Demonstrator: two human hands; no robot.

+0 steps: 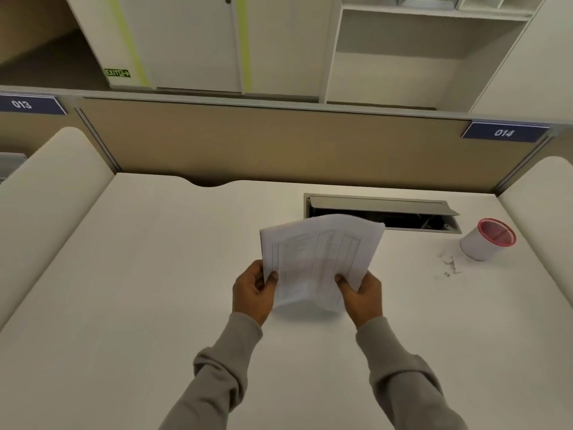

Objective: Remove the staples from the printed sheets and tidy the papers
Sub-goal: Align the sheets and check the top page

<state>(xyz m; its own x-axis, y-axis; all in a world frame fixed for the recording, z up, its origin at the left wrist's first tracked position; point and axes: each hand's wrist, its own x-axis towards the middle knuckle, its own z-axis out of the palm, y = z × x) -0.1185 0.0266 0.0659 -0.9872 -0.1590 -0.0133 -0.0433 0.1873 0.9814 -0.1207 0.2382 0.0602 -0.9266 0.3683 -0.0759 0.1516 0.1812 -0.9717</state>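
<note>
A stack of printed sheets (pixel 319 256) with a faint table on the top page is held above the white desk (pixel 155 274), tilted up toward me. My left hand (pixel 252 290) grips the stack's lower left edge, thumb on the front. My right hand (pixel 361 294) grips the lower right corner the same way. The sheets bend slightly and their far edges fan apart. No staple is visible on the stack. Small paper scraps and a tiny metal bit (pixel 448 266) lie on the desk to the right.
A white cup with a red rim (pixel 486 240) stands at the right. Behind the papers, an open cable hatch (pixel 381 212) is set into the desk. A tan partition (pixel 279 144) closes off the back; rounded white side panels (pixel 46 197) flank the desk.
</note>
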